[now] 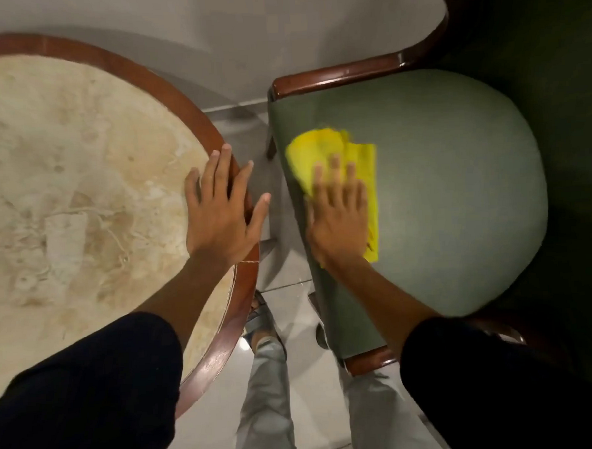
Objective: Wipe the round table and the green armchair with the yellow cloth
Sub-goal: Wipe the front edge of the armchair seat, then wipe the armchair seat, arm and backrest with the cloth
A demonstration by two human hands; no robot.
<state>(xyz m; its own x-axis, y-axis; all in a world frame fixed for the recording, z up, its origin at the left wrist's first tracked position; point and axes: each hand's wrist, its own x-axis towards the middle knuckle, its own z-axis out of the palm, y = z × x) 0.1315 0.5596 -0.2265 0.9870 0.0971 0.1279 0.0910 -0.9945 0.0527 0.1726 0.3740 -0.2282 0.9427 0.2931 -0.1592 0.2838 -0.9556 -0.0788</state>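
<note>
The round table (62, 174) has a beige marble top inside a reddish-brown wooden rim and fills the left side. My left hand (220, 207) rests flat on its right edge, fingers spread, holding nothing. The green armchair (457, 188) stands on the right, with a rounded seat cushion and dark wooden arms. The yellow cloth (321, 151) lies spread on the left part of the seat. My right hand (338, 215) presses flat on the cloth, fingers apart and blurred by motion.
A narrow gap of pale tiled floor (280, 269) runs between table and chair. My legs in light trousers (266, 397) and a sandalled foot stand in that gap. A grey wall (243, 38) lies behind both pieces of furniture.
</note>
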